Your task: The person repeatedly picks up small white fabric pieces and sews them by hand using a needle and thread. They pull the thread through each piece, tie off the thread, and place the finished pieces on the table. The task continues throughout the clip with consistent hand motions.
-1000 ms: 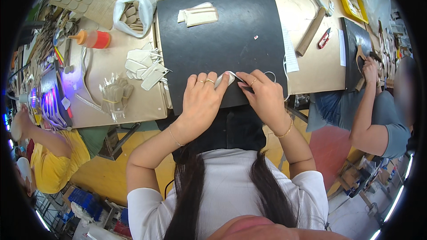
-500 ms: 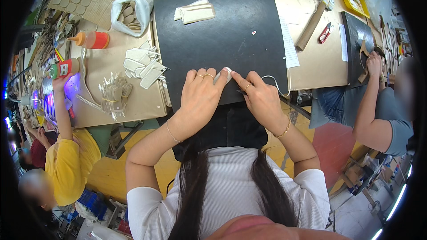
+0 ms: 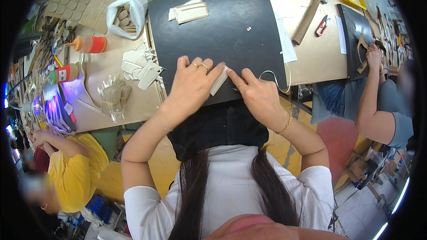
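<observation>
A small beige strip (image 3: 218, 84), like fabric or leather, lies slanted on the black mat near its front edge. My left hand (image 3: 192, 80) is closed at the strip's upper end, thumb and index finger gripping it. My right hand (image 3: 259, 92) presses its index fingertip against the same end, the other fingers curled under. A small pointed tip shows under the right hand; what it belongs to is hidden. A thin white cord (image 3: 276, 80) loops out beside my right hand. Farther up the mat lies a small stack of beige strips (image 3: 190, 10).
The black mat (image 3: 209, 35) covers the table before me. To the left are pale tabbed pieces (image 3: 141, 67), a tied bundle (image 3: 113, 97), a glue bottle (image 3: 91, 44) and a plastic bag (image 3: 126, 18). A hammer (image 3: 307, 20) and red snips (image 3: 322, 26) lie right. Co-workers sit on both sides.
The strip shows more between my hands, its lower part now exposed as the left hand has shifted left. The co-worker at left has let go of the green-capped bottle and drawn the arm back.
</observation>
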Demonstrator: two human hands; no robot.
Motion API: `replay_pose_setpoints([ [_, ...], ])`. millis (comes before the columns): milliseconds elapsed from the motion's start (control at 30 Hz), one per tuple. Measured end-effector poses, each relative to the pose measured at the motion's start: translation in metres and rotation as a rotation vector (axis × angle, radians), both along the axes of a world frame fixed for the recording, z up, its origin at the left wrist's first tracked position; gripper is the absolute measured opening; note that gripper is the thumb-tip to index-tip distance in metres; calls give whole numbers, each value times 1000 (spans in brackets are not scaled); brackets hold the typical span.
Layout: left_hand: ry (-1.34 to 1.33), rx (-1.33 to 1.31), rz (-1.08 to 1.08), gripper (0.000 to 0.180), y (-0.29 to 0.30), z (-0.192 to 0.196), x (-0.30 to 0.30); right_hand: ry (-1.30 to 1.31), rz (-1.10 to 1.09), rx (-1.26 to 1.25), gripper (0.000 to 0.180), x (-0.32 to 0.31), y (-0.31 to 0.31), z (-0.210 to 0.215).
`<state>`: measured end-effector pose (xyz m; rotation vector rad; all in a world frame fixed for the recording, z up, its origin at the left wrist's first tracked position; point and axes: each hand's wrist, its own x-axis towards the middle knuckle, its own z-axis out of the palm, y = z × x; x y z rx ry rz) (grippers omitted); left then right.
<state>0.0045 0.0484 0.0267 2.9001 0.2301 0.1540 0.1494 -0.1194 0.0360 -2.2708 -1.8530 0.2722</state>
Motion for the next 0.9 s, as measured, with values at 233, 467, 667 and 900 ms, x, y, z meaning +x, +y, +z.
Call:
replay_pose_setpoints([
  [233, -162, 9, 13, 32, 20, -15, -9, 89, 17, 119, 42, 27, 29, 0],
  [467, -334, -13, 202, 39, -6, -28, -16, 270, -55, 216, 30, 21, 36, -6],
  [667, -308, -87, 222, 37, -2, -26, -16, 154, -17, 211, 42, 6, 18, -11],
  [900, -314, -100, 232, 36, -1, -27, -16, 12, 73, 189, 48, 4, 11, -13],
])
